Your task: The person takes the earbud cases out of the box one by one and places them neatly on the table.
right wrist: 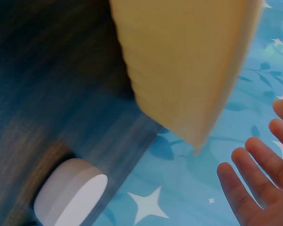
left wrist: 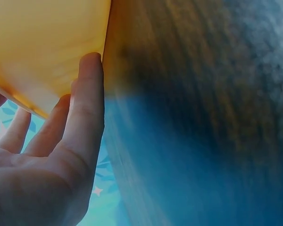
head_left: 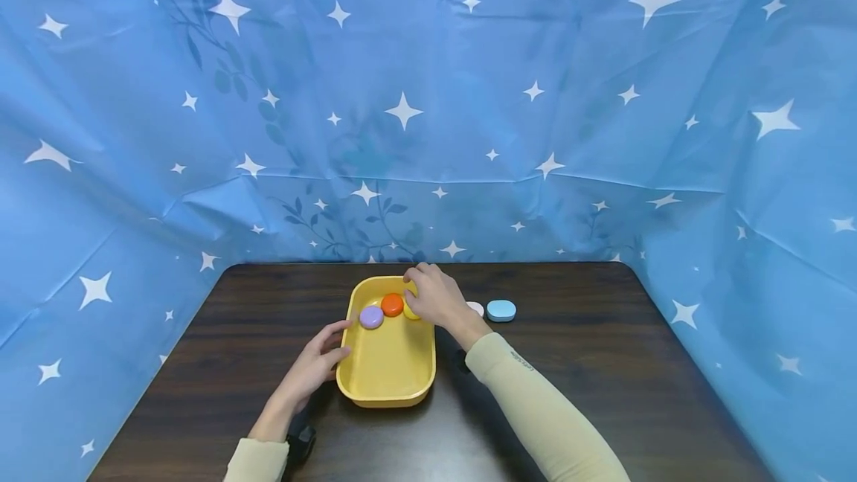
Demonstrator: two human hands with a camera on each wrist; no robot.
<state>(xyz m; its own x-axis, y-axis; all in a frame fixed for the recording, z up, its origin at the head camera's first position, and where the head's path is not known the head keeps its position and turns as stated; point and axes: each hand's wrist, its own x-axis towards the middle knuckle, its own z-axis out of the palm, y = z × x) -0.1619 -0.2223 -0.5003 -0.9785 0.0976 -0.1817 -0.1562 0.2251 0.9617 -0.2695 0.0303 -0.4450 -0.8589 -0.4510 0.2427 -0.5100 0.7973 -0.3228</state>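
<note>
Fingers of the right hand (head_left: 438, 299) hang apart, the yellow disc (head_left: 411, 312) just beside them in the yellow tray (head_left: 388, 367), while the left hand (head_left: 312, 367), fingers extended, touches its wall — an uneven push there could slide the tray.

You face a smooth, plastic-looking yellow tray (head_left: 388, 370) with glossy purple (head_left: 371, 317) and orange pieces (head_left: 392, 304), a sheeny wood-grained table (head_left: 602, 378) and a creased, faintly shiny sheet (head_left: 428, 58).
</note>
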